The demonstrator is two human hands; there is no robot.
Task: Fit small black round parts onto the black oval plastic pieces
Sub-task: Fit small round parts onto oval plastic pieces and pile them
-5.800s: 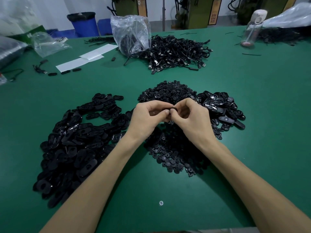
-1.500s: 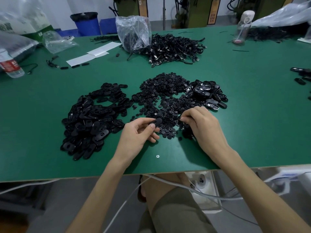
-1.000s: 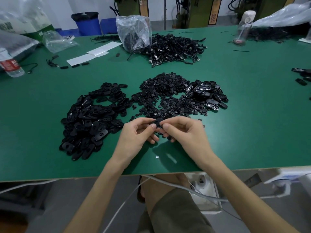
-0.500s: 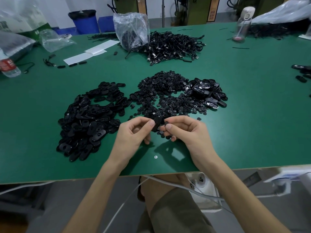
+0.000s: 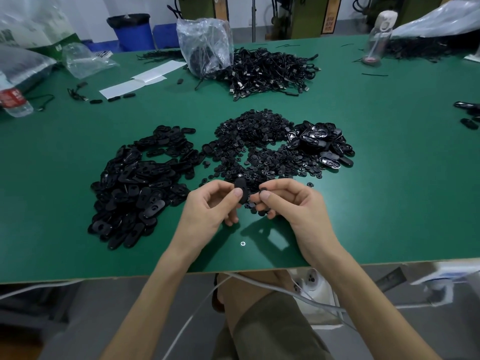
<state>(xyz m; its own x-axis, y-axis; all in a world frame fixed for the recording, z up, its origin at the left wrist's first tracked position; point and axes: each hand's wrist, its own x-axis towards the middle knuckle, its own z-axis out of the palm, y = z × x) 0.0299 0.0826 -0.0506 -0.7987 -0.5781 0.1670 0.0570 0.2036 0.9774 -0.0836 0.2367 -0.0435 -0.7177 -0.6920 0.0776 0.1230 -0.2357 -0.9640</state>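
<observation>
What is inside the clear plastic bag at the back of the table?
A dark mass shows through the clear plastic bag; crumpled film hides what the pieces are. Black cables lie beside its base.

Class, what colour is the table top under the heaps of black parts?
The table top is plain dark green; the head view shows it best.

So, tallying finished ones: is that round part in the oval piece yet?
Out: left hand holds the oval piece, right hand pinches the round part apart from it.
</observation>
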